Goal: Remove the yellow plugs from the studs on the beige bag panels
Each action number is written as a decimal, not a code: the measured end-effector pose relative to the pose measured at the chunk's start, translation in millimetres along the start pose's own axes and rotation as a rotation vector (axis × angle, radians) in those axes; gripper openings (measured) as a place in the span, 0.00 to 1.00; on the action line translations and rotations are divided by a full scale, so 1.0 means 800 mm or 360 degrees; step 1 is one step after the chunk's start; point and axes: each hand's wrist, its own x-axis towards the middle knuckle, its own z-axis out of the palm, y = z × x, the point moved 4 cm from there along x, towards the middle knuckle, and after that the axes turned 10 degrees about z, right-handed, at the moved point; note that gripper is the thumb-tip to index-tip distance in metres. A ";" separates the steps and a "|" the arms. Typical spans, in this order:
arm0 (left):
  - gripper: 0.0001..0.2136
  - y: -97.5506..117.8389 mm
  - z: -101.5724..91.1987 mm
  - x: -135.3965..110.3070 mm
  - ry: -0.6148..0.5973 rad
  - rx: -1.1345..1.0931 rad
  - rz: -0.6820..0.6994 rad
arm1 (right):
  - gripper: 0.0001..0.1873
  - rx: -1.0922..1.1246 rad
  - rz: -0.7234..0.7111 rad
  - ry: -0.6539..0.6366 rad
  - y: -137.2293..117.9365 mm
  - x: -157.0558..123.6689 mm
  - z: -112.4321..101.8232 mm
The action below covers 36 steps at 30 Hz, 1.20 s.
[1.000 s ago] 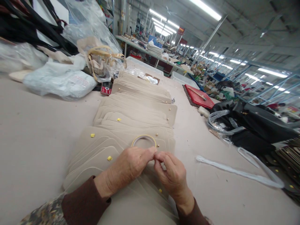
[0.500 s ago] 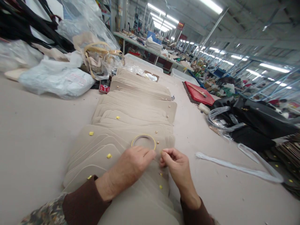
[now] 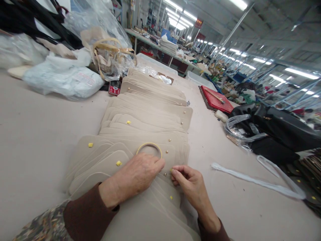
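Observation:
My left hand (image 3: 136, 175) is closed around a roll of yellow tape (image 3: 161, 149), held over a spread of overlapping beige panels (image 3: 147, 115). My right hand (image 3: 189, 180) pinches a small piece of yellow tape (image 3: 171, 169) between thumb and fingers, close to the panels' right edge. Just left of those fingertips a small metal stud (image 3: 165, 174) shows on a panel. Farther up sits another stud (image 3: 167, 152). Yellow tape bits stick to some panels, such as one yellow square (image 3: 118, 163) left of my left hand. My left fingertips are partly hidden.
Plastic-wrapped goods (image 3: 65, 80) and a red phone (image 3: 114, 87) lie at the upper left. To the right are a red flat item (image 3: 218, 99), a white strap (image 3: 250, 177) and black bags (image 3: 278, 130). Dark stacked pieces (image 3: 311, 167) reach the right edge.
The view has shifted slightly. My left hand and the tape roll have moved a little left, and the gap between my hands has widened. A stud between them now shows plainly.

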 end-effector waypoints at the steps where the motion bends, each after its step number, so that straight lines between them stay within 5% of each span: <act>1: 0.08 0.000 0.000 0.000 -0.0022 -0.0026 -0.0007 | 0.14 -0.0043 0.0006 -0.0036 0.002 -0.003 0.002; 9: 0.05 0.000 -0.006 -0.002 -0.0101 -0.0094 -0.0065 | 0.12 -0.0375 -0.0068 -0.0109 0.005 -0.009 0.014; 20: 0.04 -0.002 0.002 -0.005 -0.0051 -0.0144 -0.0054 | 0.11 -0.0960 -0.0627 0.0106 -0.022 -0.018 0.038; 26: 0.03 -0.004 0.001 -0.006 -0.0032 -0.0136 -0.0076 | 0.04 -0.0915 -0.0628 0.0305 -0.009 -0.022 0.026; 32: 0.04 -0.005 -0.003 -0.003 -0.0055 -0.0128 -0.0093 | 0.08 -0.1001 -0.0963 0.0232 -0.001 -0.032 0.027; 36: 0.04 -0.005 -0.005 -0.003 -0.0053 -0.0160 -0.0099 | 0.11 -0.1101 -0.0989 0.0231 -0.004 -0.027 0.035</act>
